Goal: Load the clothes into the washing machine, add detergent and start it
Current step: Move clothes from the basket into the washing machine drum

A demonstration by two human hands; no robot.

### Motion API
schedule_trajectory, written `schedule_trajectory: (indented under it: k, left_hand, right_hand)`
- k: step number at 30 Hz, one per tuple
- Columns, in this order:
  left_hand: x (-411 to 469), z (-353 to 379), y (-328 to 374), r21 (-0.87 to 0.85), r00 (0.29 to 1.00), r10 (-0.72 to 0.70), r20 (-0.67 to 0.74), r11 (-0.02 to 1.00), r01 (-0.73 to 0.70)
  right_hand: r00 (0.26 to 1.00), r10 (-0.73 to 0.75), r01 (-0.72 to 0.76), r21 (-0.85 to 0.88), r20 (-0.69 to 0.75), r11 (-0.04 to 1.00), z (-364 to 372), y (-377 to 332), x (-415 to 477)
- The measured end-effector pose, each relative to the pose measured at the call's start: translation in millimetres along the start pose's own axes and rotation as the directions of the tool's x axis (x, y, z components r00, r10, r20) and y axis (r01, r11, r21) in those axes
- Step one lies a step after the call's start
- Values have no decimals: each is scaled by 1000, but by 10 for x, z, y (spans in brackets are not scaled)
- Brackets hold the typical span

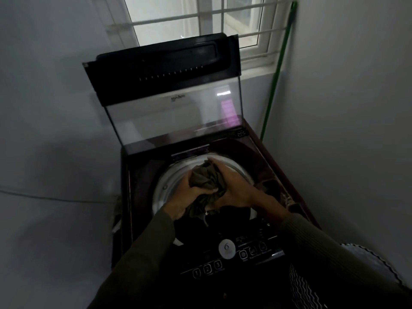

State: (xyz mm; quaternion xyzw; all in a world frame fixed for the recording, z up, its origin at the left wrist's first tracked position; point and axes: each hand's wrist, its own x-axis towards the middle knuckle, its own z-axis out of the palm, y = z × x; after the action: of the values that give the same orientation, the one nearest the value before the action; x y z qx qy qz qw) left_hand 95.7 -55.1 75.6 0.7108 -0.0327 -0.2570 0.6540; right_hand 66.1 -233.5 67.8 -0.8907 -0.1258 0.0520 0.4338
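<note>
Dim corner below barred window (200,21), washing machine (265,159) lid (165,65) raised, left grip (189,196) and right grip (233,186) clutching olive garment (206,177) over drum (163,186).

The dark maroon washing machine (263,157) sits in the corner with its glass lid (174,112) flipped up and wide open. An olive-green garment (205,177) is all bunched up right over the steel-rimmed drum (165,186), gripped by the left hand (187,194) and right hand (234,186). Some dark clothes (227,221) are sitting in the drum below it.

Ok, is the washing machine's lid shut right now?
No: the lid stands raised, and the left hand and right hand grip an olive garment above the drum.
</note>
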Motion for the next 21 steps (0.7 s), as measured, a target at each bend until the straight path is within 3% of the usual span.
schedule_trajectory:
  k: [5, 12, 17, 21]
  left_hand:
    - [115, -241, -293, 22, 999, -42, -33, 999, 43]
    - [327, -439, -596, 117, 995, -75, -62, 990, 82]
    - [461, -493, -827, 434, 998, -27, -49, 900, 45]
    - [500, -453, -948, 570, 997, 10, -71, 821, 32]
  right_hand:
    - [999, -42, 41, -81, -15, 996, 257, 10, 218]
    - [992, 114, -105, -153, 51, 983, 657, 247, 428]
    - [972, 206, -174, -242, 117, 955, 881, 396, 467]
    - [952, 270, -218, -308, 140, 926, 1008, 481, 509]
